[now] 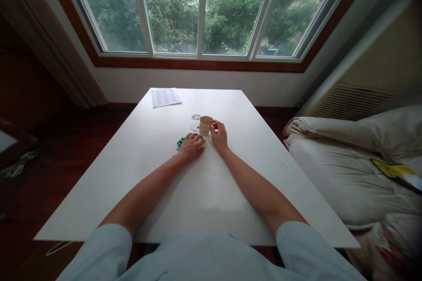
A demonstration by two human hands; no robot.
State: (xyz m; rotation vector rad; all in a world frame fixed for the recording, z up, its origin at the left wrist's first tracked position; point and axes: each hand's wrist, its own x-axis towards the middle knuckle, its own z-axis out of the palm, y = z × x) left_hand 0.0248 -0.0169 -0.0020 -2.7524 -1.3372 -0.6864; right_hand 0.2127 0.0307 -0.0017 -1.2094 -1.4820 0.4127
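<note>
A tan paper cup (205, 130) stands upright on the white table (211, 202). My right hand (220, 136) has its fingers closed on the right side of the cup, near the rim. Palm down, my left hand (192, 145) lies low over the table just left of the cup, its fingers stretched forward. Partly under it and to its left is a small heap of green, blue and dark little pieces (180, 142); the rest of the heap is hidden. Behind the cup's left side is a clear, round-rimmed thing (195, 117), too faint to name.
Printed sheets of paper (165, 97) lie at the table's far left corner. A window (201, 13) is beyond the table. On the right, a pale padded sofa (329, 171) carries a yellow and black item (395, 171). A coiled cable (18, 169) lies at far left.
</note>
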